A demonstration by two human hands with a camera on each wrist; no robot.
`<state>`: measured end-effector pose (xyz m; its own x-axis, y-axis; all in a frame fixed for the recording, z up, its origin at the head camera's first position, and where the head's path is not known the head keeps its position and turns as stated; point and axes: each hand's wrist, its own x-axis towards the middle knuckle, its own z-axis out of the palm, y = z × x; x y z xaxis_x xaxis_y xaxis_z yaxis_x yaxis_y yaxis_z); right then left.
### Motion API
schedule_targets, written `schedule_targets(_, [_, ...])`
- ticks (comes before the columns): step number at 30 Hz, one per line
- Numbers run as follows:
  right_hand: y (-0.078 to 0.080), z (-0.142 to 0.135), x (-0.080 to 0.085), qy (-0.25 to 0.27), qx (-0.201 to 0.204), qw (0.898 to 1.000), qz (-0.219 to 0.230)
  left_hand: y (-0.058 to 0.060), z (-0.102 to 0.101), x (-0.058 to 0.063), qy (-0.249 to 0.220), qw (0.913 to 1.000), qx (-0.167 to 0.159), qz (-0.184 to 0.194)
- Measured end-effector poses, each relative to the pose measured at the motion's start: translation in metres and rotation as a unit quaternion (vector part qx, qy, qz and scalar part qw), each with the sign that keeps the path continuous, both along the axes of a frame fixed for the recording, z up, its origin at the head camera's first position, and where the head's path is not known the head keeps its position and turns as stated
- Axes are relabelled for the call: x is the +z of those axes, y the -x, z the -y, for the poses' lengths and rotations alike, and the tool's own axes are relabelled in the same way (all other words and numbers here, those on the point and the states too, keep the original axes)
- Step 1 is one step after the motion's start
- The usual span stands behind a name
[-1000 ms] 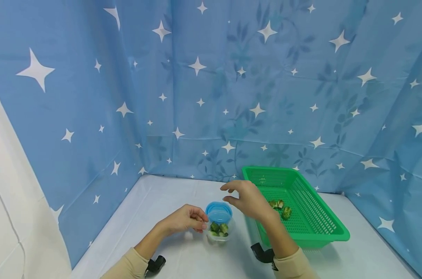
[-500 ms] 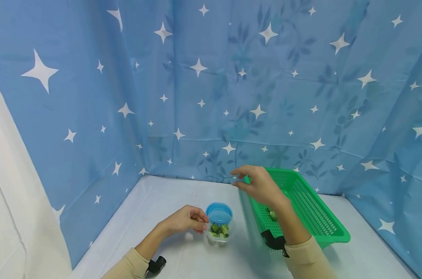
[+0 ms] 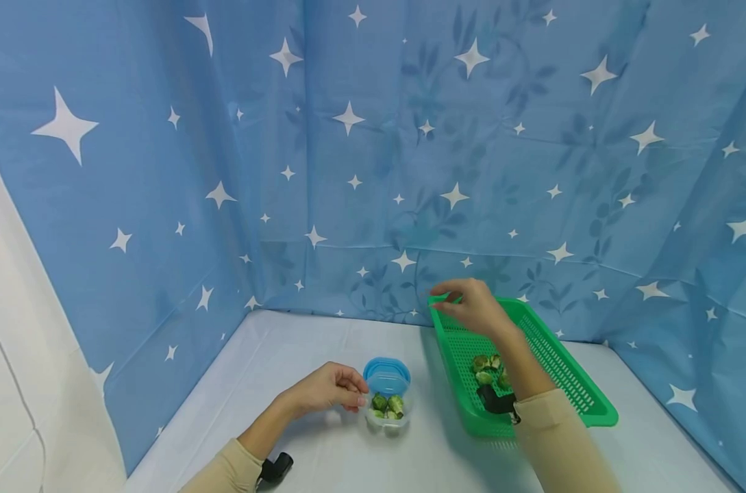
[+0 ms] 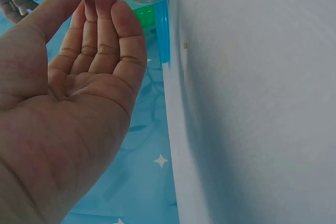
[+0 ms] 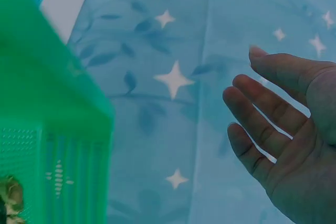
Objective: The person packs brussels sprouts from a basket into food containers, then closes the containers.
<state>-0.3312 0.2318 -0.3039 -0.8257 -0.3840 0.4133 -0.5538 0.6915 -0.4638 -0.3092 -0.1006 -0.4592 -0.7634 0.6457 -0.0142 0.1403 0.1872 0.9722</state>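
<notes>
A small clear food container [image 3: 388,423] with a blue lid [image 3: 386,375] at its far side stands on the table. Several green Brussels sprouts [image 3: 395,404] lie in it. My left hand [image 3: 329,387] is at the container's left edge, thumb and fingertips pinching the rim; the left wrist view shows the fingertips against the clear wall. My right hand [image 3: 471,306] hovers above the far left part of a green plastic basket [image 3: 573,378]. Nothing lies between its loosely bent fingers in the right wrist view. More Brussels sprouts [image 3: 483,377] sit in the basket, partly hidden by the right wrist.
The white-covered table [image 3: 311,452] meets a blue star-patterned curtain [image 3: 373,171] at the back and sides. Black camera mounts show at the left wrist [image 3: 277,469] and the right wrist. The basket's near end is close to my right forearm.
My right hand has moved right and away from the container, up over the basket. My left hand and the container have stayed put.
</notes>
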Motion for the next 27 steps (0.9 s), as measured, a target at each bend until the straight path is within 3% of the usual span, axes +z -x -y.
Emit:
schedule_targets(14, [0.032,-0.034,-0.029,0.025,-0.034,0.998,0.039,0.003,0.001,-0.003,0.003,1.0,0.001,-0.003])
schedule_targets(27, [0.048,-0.065,-0.057,0.033,-0.076,0.995,0.062,0.004,0.0,-0.005,-0.003,1.0,-0.004,0.003])
